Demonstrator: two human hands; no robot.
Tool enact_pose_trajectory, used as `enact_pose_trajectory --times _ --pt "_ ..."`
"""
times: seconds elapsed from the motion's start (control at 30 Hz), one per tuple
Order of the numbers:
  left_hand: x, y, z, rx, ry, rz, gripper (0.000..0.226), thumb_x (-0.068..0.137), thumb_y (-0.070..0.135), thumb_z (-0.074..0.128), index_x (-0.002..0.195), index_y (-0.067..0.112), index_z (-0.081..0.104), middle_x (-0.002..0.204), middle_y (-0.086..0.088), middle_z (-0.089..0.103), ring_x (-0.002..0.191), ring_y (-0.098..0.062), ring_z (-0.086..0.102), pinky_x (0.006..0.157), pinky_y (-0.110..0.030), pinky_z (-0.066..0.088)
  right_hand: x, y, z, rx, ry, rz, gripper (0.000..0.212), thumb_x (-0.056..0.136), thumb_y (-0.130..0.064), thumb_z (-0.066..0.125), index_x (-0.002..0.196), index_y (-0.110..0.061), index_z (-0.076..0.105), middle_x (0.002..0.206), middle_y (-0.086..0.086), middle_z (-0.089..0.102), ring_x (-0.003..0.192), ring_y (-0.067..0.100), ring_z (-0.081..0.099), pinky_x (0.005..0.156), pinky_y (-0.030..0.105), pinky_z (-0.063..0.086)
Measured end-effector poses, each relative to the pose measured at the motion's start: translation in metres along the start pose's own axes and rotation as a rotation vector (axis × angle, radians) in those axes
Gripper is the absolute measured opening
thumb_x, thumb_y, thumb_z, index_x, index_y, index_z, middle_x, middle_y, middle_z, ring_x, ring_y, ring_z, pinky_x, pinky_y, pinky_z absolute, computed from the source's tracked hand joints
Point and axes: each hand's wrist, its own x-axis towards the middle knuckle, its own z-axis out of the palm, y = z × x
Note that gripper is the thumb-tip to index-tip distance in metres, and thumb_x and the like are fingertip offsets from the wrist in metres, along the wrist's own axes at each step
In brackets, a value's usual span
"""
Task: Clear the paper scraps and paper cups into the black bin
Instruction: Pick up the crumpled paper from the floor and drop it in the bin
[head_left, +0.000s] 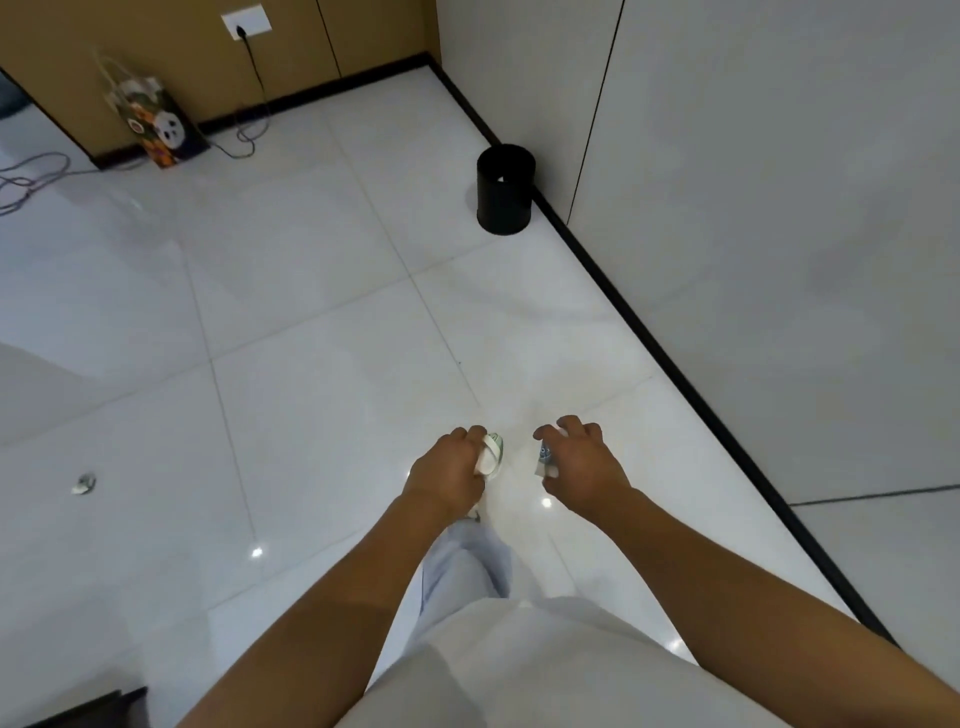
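Both of your bare forearms reach forward and down over the white tiled floor (311, 322), nearer to you than the black bin (505, 189) and well apart from it. Your left hand (451, 474) is turned knuckles up, its fingers curled round a crushed white paper cup (491, 454) with a trace of green print at its rim; no lettering on it can be read. Your right hand (584, 462) is held level with the left, a narrow gap between them, fingers bent like a claw and thumb tucked in, pinching a crumpled paper scrap (544, 460) that shows blue-grey print too blurred to read. Below the hands, your pale trouser leg (467, 566) steps toward the bin.

Far to the bin's left and nearer to you than it, a small crumpled scrap of paper (83, 484) lies alone on the tiles. The black bin itself stands upright against the dark skirting (649, 332) at the foot of the grey wall panels, its mouth open; something pale shows just inside the rim, too small to tell what. Beyond the bin and well to its left, a printed gift bag (156, 124) with a panda face leans at the brown wall, beside a black cable (254, 83) plugged into a white socket (245, 23).
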Motion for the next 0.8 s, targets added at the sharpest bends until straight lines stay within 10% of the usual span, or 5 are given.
enact_pose_trajectory --times 0.8 --pt "0.463 -0.083 -0.283 0.294 0.004 0.148 0.053 0.086 0.011 0.054 0.135 0.015 0.036 0.124 -0.005 0.050 0.114 -0.022 0.048 0.076 -0.030 0.044 0.493 -0.048 -0.214 0.066 0.035 0.020 0.057 0.086 -0.020 0.063 0.139 -0.025 0.042 0.140 0.004 0.037 0.124 0.026 0.036 0.096 0.030 0.044"
